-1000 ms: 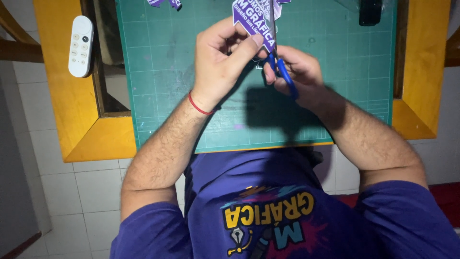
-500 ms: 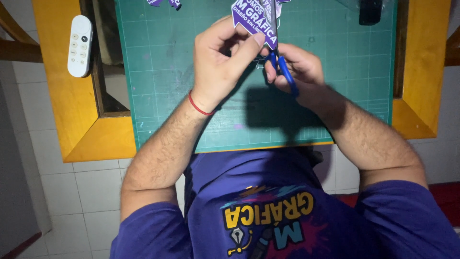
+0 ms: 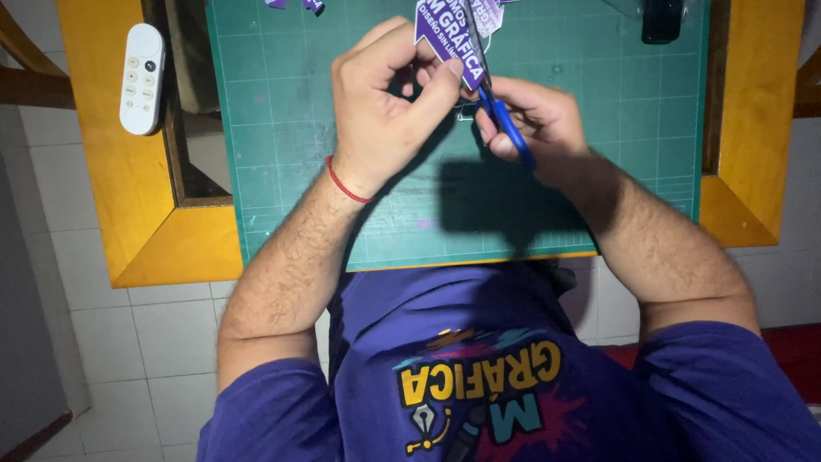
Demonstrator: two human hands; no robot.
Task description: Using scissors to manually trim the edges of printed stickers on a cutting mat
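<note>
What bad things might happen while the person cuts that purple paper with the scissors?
The left hand pinches the purple printed cutout right beside the blades of the blue-handled scissors, so a fingertip might get nipped. The right hand cuts close to the print, so a slip might slice into the design. Purple scraps lie near the far edge of the green cutting mat and might slide off.
</note>
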